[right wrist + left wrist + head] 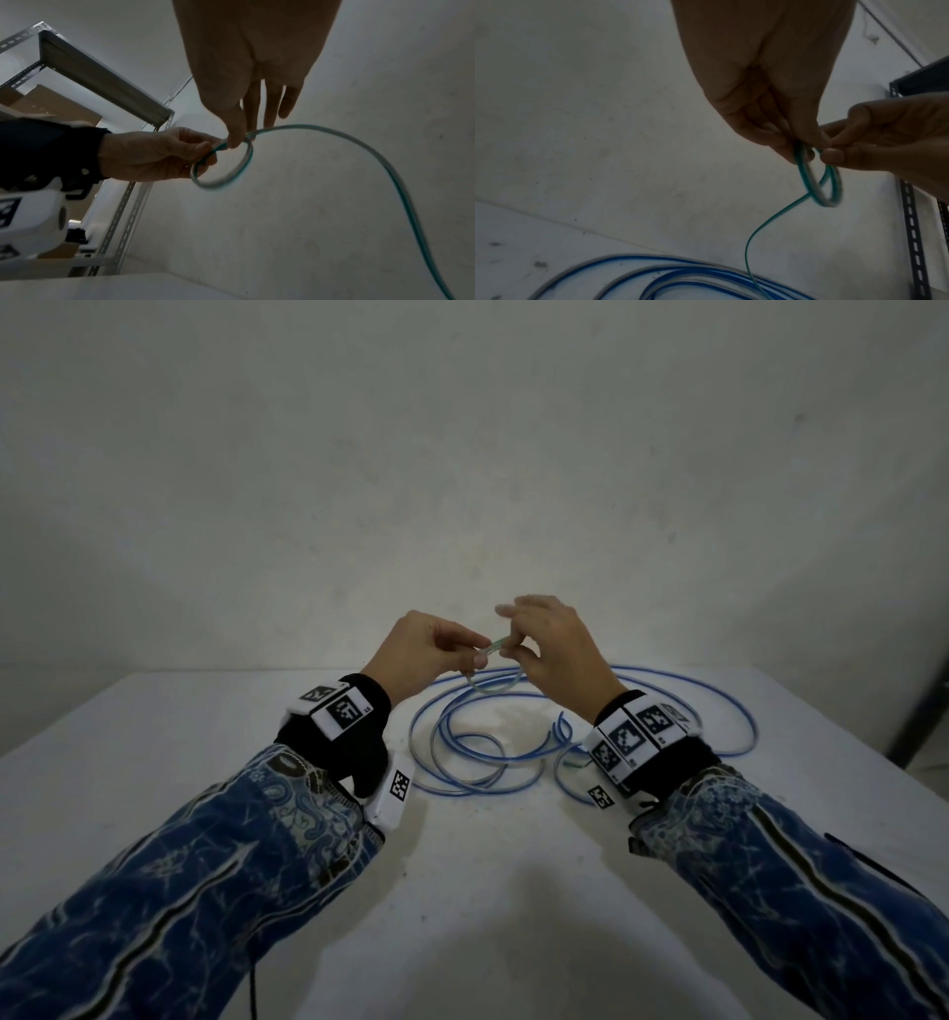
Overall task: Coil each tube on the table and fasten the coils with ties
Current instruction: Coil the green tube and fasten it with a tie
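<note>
— What are your hands doing?

— Both are up above the table (205,788), near its far edge. My left hand (418,654) pinches a green tube (401,182) between thumb and curled fingers. My right hand (552,649) pinches the same tube just beside it, thumb against forefinger, with the other fingers (272,105) stretched out loosely.

— How does the tube sit?

— It makes one small loop (818,182) hanging below the two pinches. From the loop the rest of the tube runs on past my right hand and curves down toward the table.

— And the other tube?

— A blue tube (462,737) lies on the table under and behind my hands, in several wide, loose turns, some crossing each other. One end (562,721) of it sticks up near my right wrist.

— Anything else around?

— A metal rack (102,81) stands to one side, against the pale wall (462,454). I wear patterned blue sleeves (179,891) and black wristbands with square markers.
</note>
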